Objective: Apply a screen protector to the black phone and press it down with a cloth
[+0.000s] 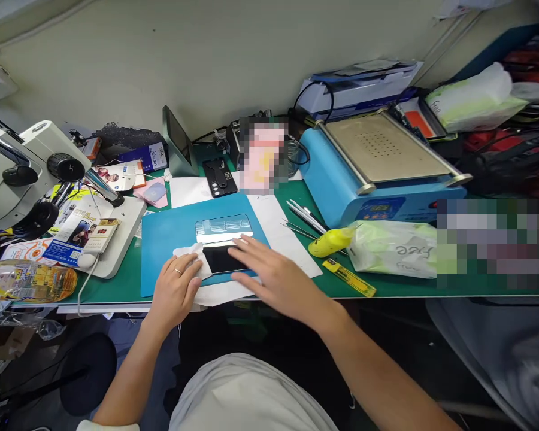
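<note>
A phone with a black screen (pixel 221 261) lies flat on the blue mat (pixel 168 224), near the table's front edge. My left hand (pixel 175 288), a ring on one finger, presses a white tissue (pixel 201 267) at the phone's left end, fingers closed on it. Over the phone's right end reaches my right hand (pixel 281 278). Its fingers are stretched and apart, holding nothing; whether the fingertips touch the screen I cannot tell. Just behind the phone is a clear, shiny, phone-sized sheet (pixel 223 228). White paper (pixel 227 293) shows below my hands.
To the right are tweezers (pixel 303 230), a yellow bottle (pixel 330 242), a yellow box (pixel 349 278), a tissue pack (pixel 390 248) and a blue machine with a metal plate (pixel 372 143). A black phone case (pixel 220 178) lies behind the mat. At left stands a microscope (pixel 49 149).
</note>
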### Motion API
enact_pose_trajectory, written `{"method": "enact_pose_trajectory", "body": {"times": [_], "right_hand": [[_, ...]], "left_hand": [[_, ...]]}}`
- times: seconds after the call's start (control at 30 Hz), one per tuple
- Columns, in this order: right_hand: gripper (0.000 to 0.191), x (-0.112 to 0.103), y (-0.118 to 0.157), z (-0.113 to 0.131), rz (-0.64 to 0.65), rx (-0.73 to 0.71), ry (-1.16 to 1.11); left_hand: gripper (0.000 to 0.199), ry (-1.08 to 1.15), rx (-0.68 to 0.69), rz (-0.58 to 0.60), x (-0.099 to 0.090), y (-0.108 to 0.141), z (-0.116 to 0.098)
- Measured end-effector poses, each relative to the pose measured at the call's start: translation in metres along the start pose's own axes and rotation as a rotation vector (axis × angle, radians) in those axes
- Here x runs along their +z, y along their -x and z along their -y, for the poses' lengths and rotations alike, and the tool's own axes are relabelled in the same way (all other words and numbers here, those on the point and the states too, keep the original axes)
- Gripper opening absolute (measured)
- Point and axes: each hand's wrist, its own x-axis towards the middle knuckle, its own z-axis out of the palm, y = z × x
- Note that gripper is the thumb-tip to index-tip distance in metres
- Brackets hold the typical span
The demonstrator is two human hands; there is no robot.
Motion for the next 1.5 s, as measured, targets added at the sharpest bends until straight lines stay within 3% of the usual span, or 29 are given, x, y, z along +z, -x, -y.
{"method": "enact_pose_trajectory", "body": {"times": [0.27, 0.5, 0.77, 1.03, 1.23, 1.5], "right_hand": [[0.053, 0.001, -0.076, -0.047, 0.183, 0.182, 0.132], [0.045, 0.009, -0.1, -0.061, 0.249, 0.211, 0.162], [0.041, 0.013, -0.098, -0.063, 0.205, 0.215, 0.084], [0.022, 0.002, -0.093, -0.061, 0.077, 0.182, -0.043], [0.015, -0.009, -0.066, -0.04, 0.02, 0.112, -0.112], [0.014, 0.011, -0.029, -0.039, -0.185, -0.148, -0.092]], "left_hand": [[0.03, -0.019, -0.035, -0.11, -0.004, 0.006, 0.012], [0.023, -0.06, -0.061, -0.179, -0.004, 0.007, 0.023], [0.015, -0.078, -0.08, -0.344, -0.03, 0.004, 0.038], [0.018, -0.159, 0.019, -0.194, -0.017, -0.011, 0.042], [0.022, -0.044, 0.044, -0.101, -0.01, -0.015, 0.033], [0.021, 0.026, -0.009, -0.144, -0.014, -0.022, 0.013]]}}
